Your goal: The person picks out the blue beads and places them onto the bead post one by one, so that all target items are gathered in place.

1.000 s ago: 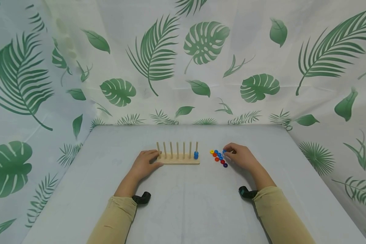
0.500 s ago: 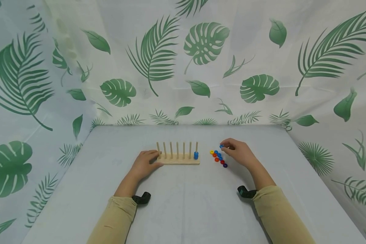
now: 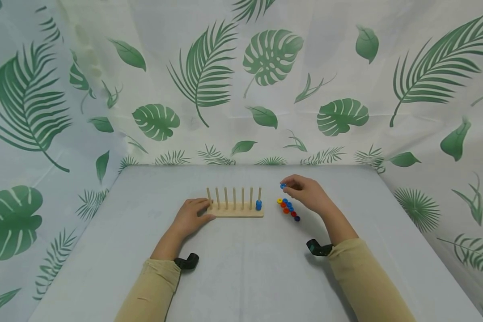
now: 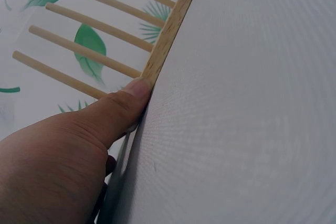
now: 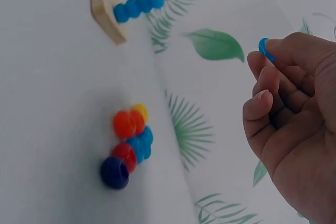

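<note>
A light wooden peg stand (image 3: 237,214) with a row of upright pegs sits on the table. My left hand (image 3: 191,218) grips its left end, the thumb (image 4: 131,95) on the front edge of the base; the other fingers are mostly hidden in the left wrist view. Blue beads (image 5: 137,7) are stacked on the rightmost peg, and the other pegs are bare. Between thumb and index finger, my right hand (image 3: 307,194) pinches a blue ring bead (image 5: 266,50), raised above the table to the right of the stand.
Loose beads lie in a cluster right of the stand: a yellow bead (image 3: 279,201), several blue and red-orange ones, and a dark purple bead (image 3: 297,218) nearest me. A leaf-printed cloth (image 3: 265,116) rises behind the white table (image 3: 241,268).
My right hand has lifted the blue bead off the table and carried it left and away from me, above the loose beads. My left hand and the stand have stayed put.
</note>
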Available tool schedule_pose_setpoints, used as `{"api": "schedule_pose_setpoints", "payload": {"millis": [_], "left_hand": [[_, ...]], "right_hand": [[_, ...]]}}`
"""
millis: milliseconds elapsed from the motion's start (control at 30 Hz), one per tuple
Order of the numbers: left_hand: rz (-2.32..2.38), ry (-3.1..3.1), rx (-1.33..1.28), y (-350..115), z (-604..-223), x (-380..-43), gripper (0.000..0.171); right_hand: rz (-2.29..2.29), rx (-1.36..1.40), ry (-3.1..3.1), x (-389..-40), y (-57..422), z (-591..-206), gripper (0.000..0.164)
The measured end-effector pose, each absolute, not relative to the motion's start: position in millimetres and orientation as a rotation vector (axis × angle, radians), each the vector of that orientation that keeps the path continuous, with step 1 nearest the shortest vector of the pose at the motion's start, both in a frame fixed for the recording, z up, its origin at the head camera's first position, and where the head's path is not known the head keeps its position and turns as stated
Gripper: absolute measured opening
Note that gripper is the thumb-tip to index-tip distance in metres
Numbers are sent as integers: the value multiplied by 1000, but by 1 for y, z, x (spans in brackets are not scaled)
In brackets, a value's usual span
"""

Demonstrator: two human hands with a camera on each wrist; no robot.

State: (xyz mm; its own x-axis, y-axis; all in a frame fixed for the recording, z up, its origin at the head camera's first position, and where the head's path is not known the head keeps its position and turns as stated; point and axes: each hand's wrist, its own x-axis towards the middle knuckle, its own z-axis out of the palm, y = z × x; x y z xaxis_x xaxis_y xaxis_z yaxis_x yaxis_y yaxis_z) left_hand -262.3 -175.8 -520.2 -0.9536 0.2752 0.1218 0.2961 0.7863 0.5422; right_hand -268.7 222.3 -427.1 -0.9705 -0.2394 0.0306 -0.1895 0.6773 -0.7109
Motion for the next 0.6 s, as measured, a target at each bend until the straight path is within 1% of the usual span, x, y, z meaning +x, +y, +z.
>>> {"api": "schedule_pose_setpoints", "payload": {"millis": [300, 600], "left_hand": [[-897, -2919, -490, -176, -520, -263, 60], [-881, -2924, -485, -176, -520, -263, 60]], "right_hand": [[-1322, -433, 2724, -271, 200, -414, 23], [-1365, -469, 2650, -273, 179, -416, 26]]}}
